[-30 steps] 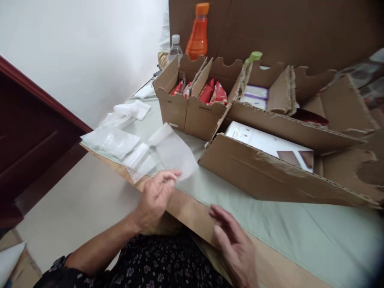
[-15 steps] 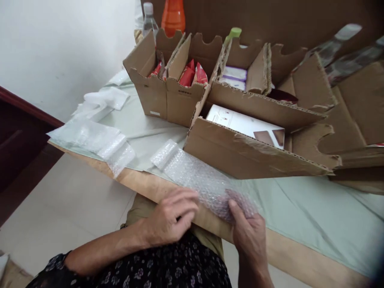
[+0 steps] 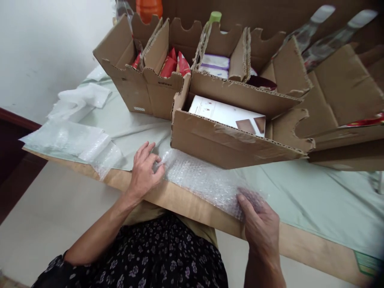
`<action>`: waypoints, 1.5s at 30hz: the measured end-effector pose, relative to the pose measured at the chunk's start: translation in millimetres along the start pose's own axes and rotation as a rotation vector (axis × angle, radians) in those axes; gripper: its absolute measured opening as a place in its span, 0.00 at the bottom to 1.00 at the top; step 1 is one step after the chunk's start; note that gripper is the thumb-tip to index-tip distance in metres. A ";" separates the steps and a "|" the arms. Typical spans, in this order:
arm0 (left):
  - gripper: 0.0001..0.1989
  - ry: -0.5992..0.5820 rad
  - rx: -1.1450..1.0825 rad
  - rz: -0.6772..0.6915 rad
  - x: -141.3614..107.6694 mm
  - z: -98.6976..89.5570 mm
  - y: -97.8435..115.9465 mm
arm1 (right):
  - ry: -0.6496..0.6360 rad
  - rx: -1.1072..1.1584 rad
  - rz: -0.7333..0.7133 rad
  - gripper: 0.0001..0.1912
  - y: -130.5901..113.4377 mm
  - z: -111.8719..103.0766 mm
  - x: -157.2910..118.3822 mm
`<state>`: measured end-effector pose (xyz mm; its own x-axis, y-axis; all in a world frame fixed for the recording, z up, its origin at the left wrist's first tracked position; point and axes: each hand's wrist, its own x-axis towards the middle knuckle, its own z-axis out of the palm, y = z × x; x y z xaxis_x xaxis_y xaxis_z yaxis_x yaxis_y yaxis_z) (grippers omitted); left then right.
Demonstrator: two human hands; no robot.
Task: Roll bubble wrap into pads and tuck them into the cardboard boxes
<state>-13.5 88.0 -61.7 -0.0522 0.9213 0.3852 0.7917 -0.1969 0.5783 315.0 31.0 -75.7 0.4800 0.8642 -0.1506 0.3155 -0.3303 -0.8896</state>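
A strip of clear bubble wrap (image 3: 201, 178) lies along the table's front edge, just in front of the nearest cardboard box. At its left end, my left hand (image 3: 145, 170) pinches the wrap between thumb and forefinger, the other fingers stretched out. My right hand (image 3: 261, 218) grips the right end, thumb on top and the fingers showing through the film beneath. More bubble wrap (image 3: 96, 150) lies to the left of my left hand, partly hanging over the edge.
Behind the strip stands a cardboard box (image 3: 234, 150) holding a white printed carton (image 3: 222, 114). Further cardboard bins (image 3: 162, 94) hold red packets (image 3: 169, 66) and purple-white packs (image 3: 214, 64). White sheets (image 3: 84, 96) lie at the left. Clear bottles (image 3: 330, 44) stand behind.
My left hand has moved left, from above the middle of the strip to its left end, and now pinches it. My right hand keeps its hold. The view has shifted right.
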 end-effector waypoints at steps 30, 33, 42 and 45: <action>0.18 -0.317 0.207 0.245 -44.7 -19.5 -4.3 | -0.092 -0.714 -0.815 0.28 28.7 -42.4 -23.2; 0.17 -0.261 0.151 0.281 -44.6 -16.0 6.2 | -0.156 -0.608 -0.856 0.26 17.9 -25.9 -40.7; 0.16 -0.367 0.093 0.342 -51.4 -21.2 14.3 | -0.244 -0.530 -0.962 0.17 -10.2 49.7 -86.9; 0.15 -0.366 0.109 0.331 -56.6 -15.2 10.0 | -0.280 -0.598 -0.970 0.15 -15.0 58.4 -85.8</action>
<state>-11.8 28.8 -66.8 0.4141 0.8763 0.2463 0.7898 -0.4804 0.3813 221.2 -16.0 -74.7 -0.3460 0.8807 0.3234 0.8203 0.4513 -0.3513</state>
